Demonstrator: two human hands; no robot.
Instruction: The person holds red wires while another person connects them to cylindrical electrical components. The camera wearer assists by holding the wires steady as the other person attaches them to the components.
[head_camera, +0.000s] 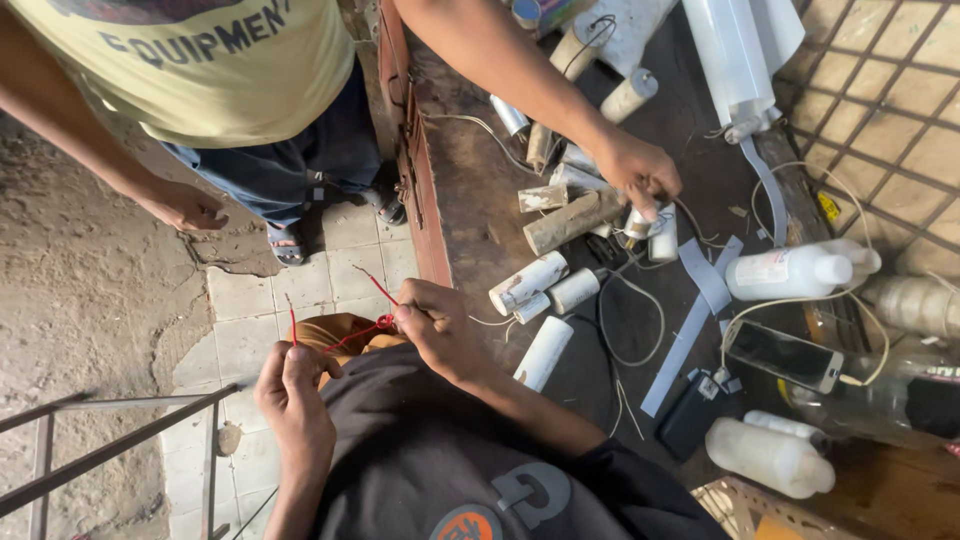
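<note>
Here, both hands (300, 385) pinching red wire (365, 330), white bottle (790, 272) right.

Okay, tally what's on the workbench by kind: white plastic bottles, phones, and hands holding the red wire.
White plastic bottles: 3, one lying by the phone, two at the near edge
Phones: 1
Hands on the red wire: 2, left hand and right hand
Total: 6

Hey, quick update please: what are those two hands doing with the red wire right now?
Left hand and right hand each pinch the thin red wire, stretched between them. Another person's hand handles a white cylinder on the bench, apart.
</note>
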